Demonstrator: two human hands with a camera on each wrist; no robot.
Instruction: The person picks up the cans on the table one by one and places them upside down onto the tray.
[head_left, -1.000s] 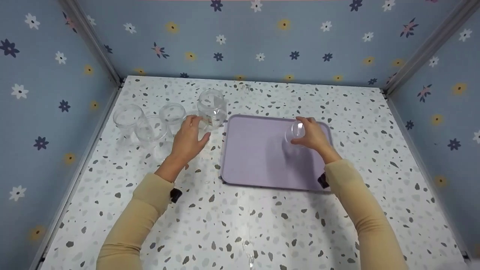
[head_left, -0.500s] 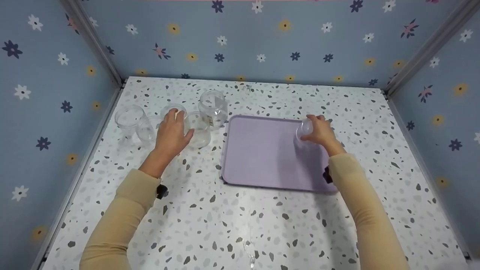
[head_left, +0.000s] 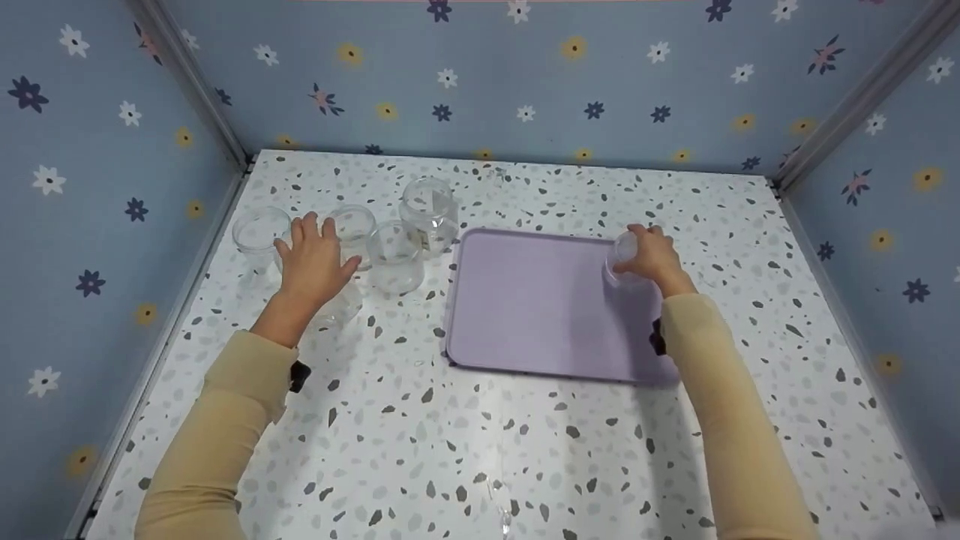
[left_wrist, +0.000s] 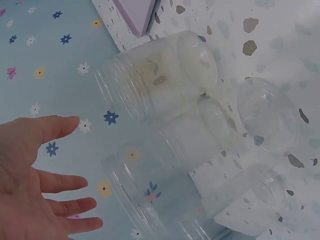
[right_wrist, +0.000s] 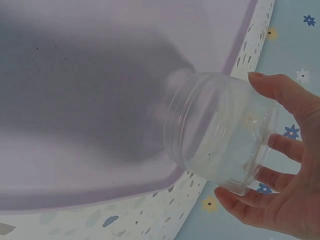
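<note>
My right hand (head_left: 652, 259) grips a clear plastic jar (right_wrist: 215, 130) by its base end, thumb on one side and fingers on the other. The jar is upside down, its ringed mouth facing the far right corner of the lilac tray (head_left: 540, 300). Over on the left, my left hand (head_left: 311, 262) hovers with fingers spread and nothing in them, above a group of clear jars. One such jar (left_wrist: 160, 75) stands mouth up in the left wrist view, beside another jar (left_wrist: 185, 135). The hand partly covers some of the group in the head view.
A jar with a small label (head_left: 431, 214) stands at the back of the group, close to the tray's left edge. Another jar (head_left: 259, 232) is at the far left. Flowered blue panels (head_left: 517, 82) enclose the speckled table (head_left: 487, 442) at the back and sides.
My left hand has moved left across the jars, uncovering the ones nearer the tray. My right hand has carried its jar right and slightly back, toward the tray's far right corner.
</note>
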